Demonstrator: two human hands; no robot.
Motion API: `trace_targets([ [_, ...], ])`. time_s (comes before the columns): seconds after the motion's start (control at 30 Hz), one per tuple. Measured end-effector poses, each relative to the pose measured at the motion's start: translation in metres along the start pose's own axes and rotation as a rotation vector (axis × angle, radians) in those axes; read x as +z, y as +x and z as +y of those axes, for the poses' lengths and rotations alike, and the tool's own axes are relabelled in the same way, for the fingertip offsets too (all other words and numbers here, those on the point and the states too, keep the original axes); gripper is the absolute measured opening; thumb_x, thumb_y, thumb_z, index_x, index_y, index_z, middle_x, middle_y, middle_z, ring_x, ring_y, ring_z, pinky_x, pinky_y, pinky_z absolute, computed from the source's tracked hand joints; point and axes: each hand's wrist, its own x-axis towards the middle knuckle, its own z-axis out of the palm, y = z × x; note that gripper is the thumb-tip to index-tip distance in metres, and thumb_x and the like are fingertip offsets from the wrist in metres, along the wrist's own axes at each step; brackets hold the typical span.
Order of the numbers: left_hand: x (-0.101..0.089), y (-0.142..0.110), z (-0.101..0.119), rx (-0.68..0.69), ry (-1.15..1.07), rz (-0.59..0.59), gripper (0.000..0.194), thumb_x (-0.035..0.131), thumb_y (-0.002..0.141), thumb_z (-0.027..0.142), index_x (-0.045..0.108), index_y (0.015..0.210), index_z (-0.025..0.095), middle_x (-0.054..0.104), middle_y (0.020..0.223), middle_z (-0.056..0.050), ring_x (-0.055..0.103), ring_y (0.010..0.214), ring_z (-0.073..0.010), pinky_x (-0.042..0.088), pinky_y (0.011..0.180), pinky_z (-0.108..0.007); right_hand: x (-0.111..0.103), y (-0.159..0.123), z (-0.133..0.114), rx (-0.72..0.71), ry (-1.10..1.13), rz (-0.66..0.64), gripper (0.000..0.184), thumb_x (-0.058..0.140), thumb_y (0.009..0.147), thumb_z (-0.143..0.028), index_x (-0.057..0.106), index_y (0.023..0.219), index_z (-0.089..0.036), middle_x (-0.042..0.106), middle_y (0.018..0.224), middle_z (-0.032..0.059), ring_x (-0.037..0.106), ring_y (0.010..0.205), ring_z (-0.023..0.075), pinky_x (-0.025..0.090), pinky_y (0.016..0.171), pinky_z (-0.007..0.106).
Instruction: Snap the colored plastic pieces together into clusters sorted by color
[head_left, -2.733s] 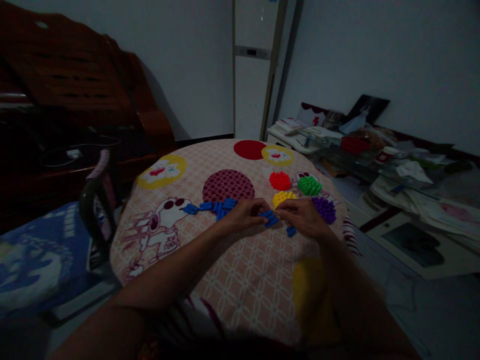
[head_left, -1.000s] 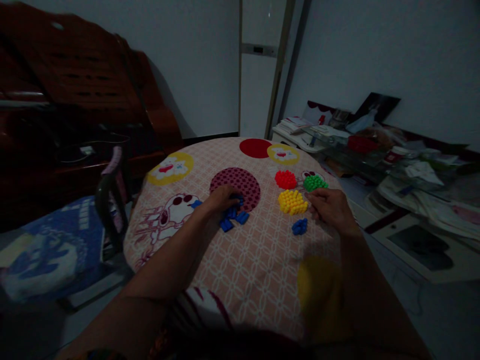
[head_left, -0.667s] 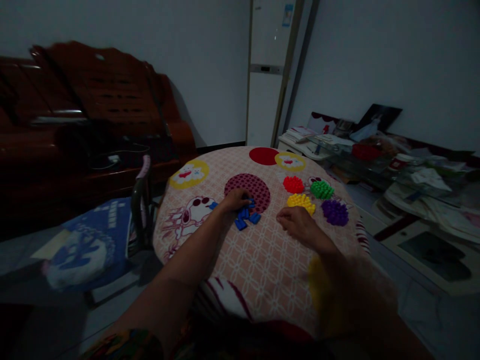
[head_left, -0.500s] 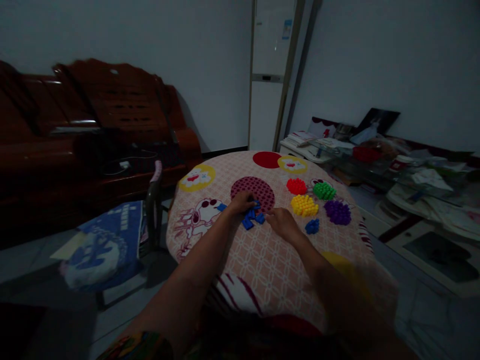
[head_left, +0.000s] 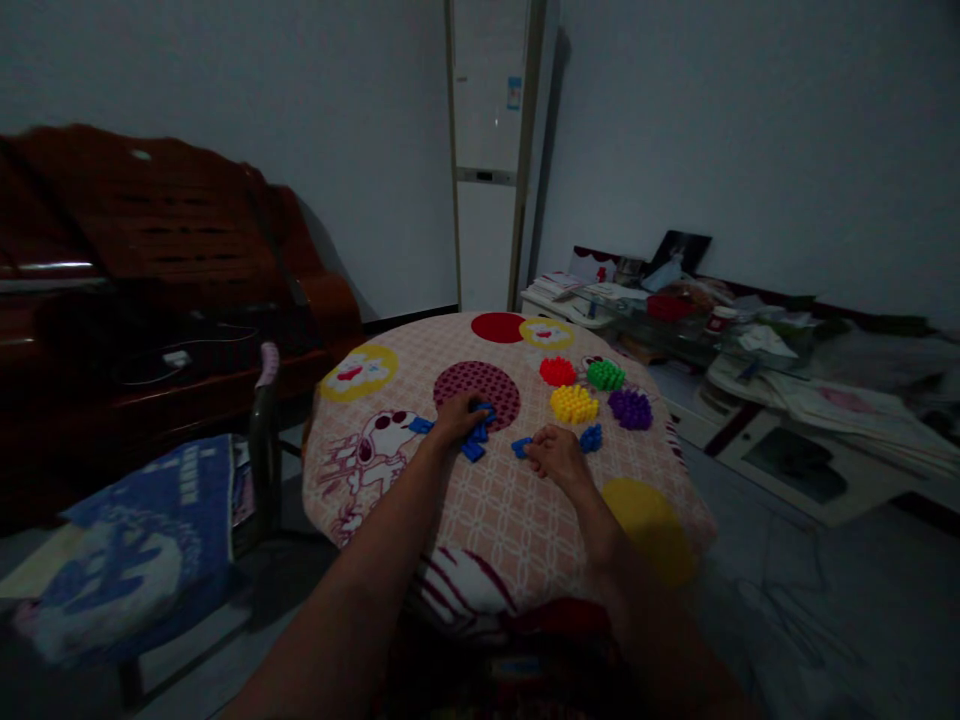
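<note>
My right hand (head_left: 556, 453) pinches a small blue plastic block (head_left: 520, 447) at its fingertips, just above or on the tablecloth. My left hand (head_left: 456, 416) rests at a small pile of blue blocks (head_left: 474, 450), its fingers curled and closed at a blue block (head_left: 488, 411) there; the grip is partly hidden. Beside my left wrist lies another blue piece (head_left: 420, 425). Just right of my right hand stands a small group of blue blocks (head_left: 591, 438), apart from the pile.
Clusters of red (head_left: 557, 371), yellow (head_left: 574, 404), green (head_left: 606, 375) and purple pieces (head_left: 631, 409) sit on the right of the round table (head_left: 517, 530). A chair with a blue cloth (head_left: 157, 550) stands left. A cluttered cabinet (head_left: 697, 430) is at the right.
My right hand has drawn a blue block away from the pile, toward the small blue group on the right. My left hand stays at the pile. The camera view has turned right.
</note>
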Motion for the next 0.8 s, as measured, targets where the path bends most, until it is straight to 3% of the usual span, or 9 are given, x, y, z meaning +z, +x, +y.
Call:
trace_targets([
  [0.2, 0.003, 0.002, -0.001, 0.012, -0.003, 0.018, 0.033, 0.063, 0.083, 0.031, 0.073, 0.112, 0.020, 0.075, 0.116, -0.009, 0.068, 0.108, -0.0274, 0.050, 0.097, -0.040, -0.078, -0.032, 0.003, -0.102, 0.011, 0.218, 0.023, 0.069, 0.063, -0.034, 0.057, 0.076, -0.020, 0.063, 0.055, -0.0024, 0.054, 0.043, 0.0120, 0.040, 0.042, 0.021],
  [0.3, 0.004, 0.004, -0.003, 0.010, 0.023, 0.021, 0.033, 0.061, 0.084, 0.031, 0.074, 0.112, 0.021, 0.075, 0.118, -0.009, 0.067, 0.110, -0.0271, 0.050, 0.099, -0.040, -0.115, -0.030, 0.008, -0.182, -0.099, 0.367, 0.022, 0.069, 0.063, -0.034, 0.061, 0.077, -0.018, 0.062, 0.054, -0.0023, 0.056, 0.045, 0.0124, 0.042, 0.043, 0.021],
  [0.37, 0.005, 0.005, -0.003, 0.016, 0.022, 0.032, 0.033, 0.060, 0.083, 0.031, 0.075, 0.111, 0.022, 0.075, 0.117, -0.008, 0.068, 0.109, -0.0264, 0.051, 0.098, -0.039, -0.129, -0.022, 0.012, -0.159, -0.117, 0.437, 0.020, 0.068, 0.063, -0.032, 0.061, 0.074, -0.018, 0.060, 0.051, -0.0033, 0.055, 0.042, 0.0122, 0.041, 0.040, 0.021],
  [0.57, 0.004, 0.003, -0.002, 0.008, -0.010, 0.073, 0.031, 0.063, 0.081, 0.033, 0.076, 0.107, 0.022, 0.076, 0.113, -0.008, 0.069, 0.107, -0.0269, 0.052, 0.096, -0.038, -0.125, 0.002, 0.014, 0.069, -0.040, 0.513, 0.021, 0.073, 0.062, -0.025, 0.053, 0.062, -0.020, 0.053, 0.039, -0.0042, 0.049, 0.030, 0.0114, 0.040, 0.030, 0.020],
  [0.8, 0.003, 0.003, -0.003, 0.023, -0.032, 0.059, 0.033, 0.062, 0.082, 0.035, 0.075, 0.109, 0.021, 0.076, 0.113, -0.009, 0.069, 0.106, -0.0269, 0.051, 0.097, -0.039, -0.111, 0.012, 0.005, 0.132, -0.028, 0.505, 0.022, 0.072, 0.071, -0.019, 0.052, 0.063, -0.020, 0.055, 0.041, -0.0025, 0.052, 0.031, 0.0133, 0.044, 0.031, 0.021],
])
